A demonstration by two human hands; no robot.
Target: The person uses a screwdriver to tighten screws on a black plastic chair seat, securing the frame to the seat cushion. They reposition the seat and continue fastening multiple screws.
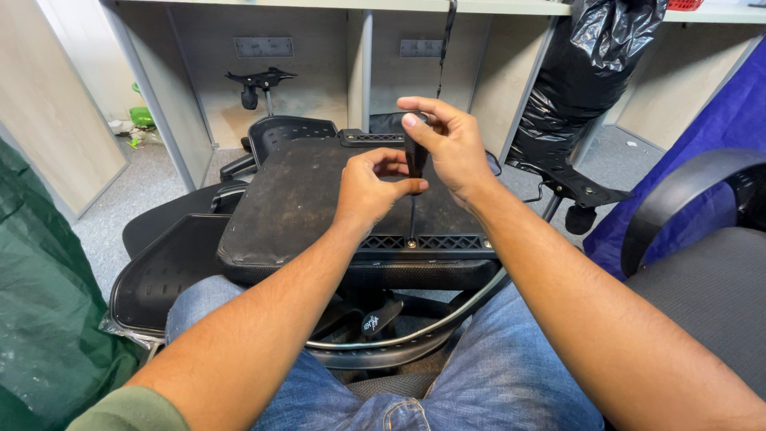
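A black screwdriver stands upright, its thin shaft reaching down to a screw in the black plastic bracket along the near edge of an upturned office chair seat. My right hand wraps the top of the handle from above. My left hand pinches the lower part of the handle with thumb and fingers. The seat rests across my knees in blue jeans.
Black chair parts lie around: a seat shell at left, a backrest behind, a chair base wrapped in black plastic at right, another chair at far right. Green cloth at left, blue tarp at right.
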